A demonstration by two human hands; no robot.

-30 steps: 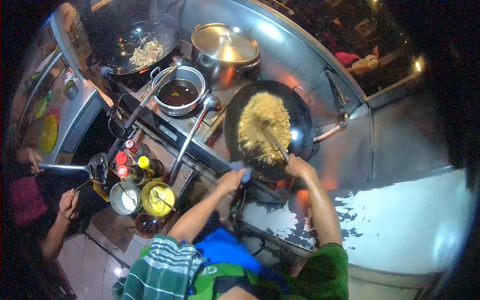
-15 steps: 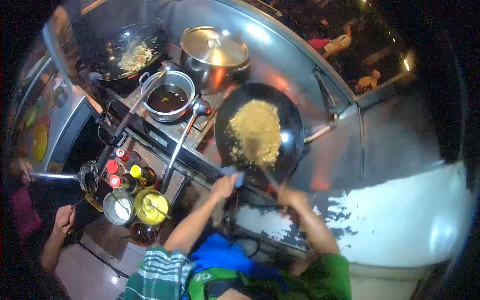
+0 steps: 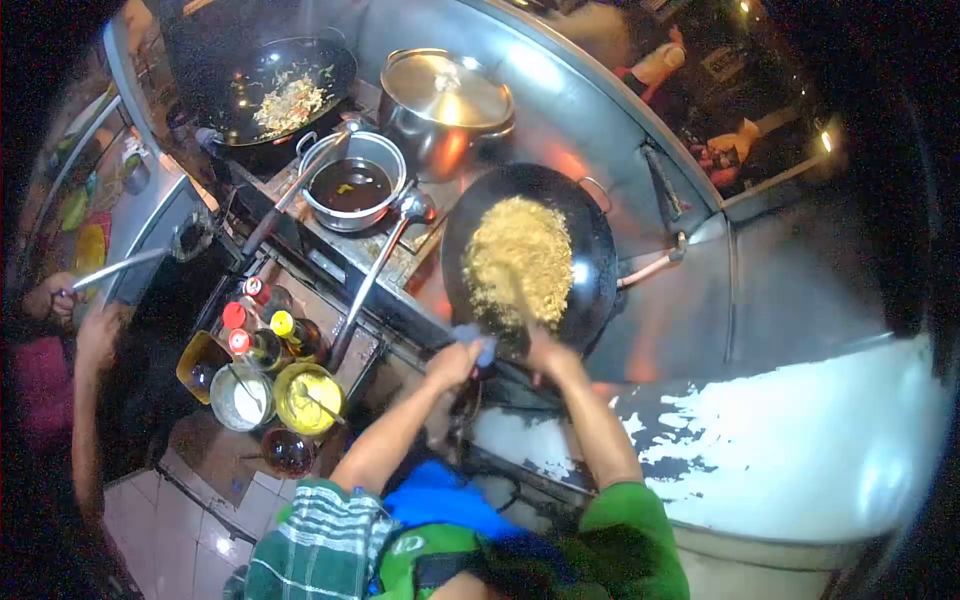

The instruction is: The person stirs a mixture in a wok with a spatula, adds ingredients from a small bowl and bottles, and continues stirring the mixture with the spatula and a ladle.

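A second ago my right hand was out at the wok's four o'clock edge; half a second ago it had pulled back toward me, and now it sits close in at the six o'clock rim, driving the spatula up into the fried rice. The rice has gathered back into one heap at the pan's centre — I judge this stroke is turning it over, not serving it. My right fingers are wrapped tight round the spatula handle. My left hand is closed on the blue cloth around the wok handle at seven o'clock, steadying the pan. At ten o'clock stands the pot of dark sauce — beyond it, a co-worker's wok.
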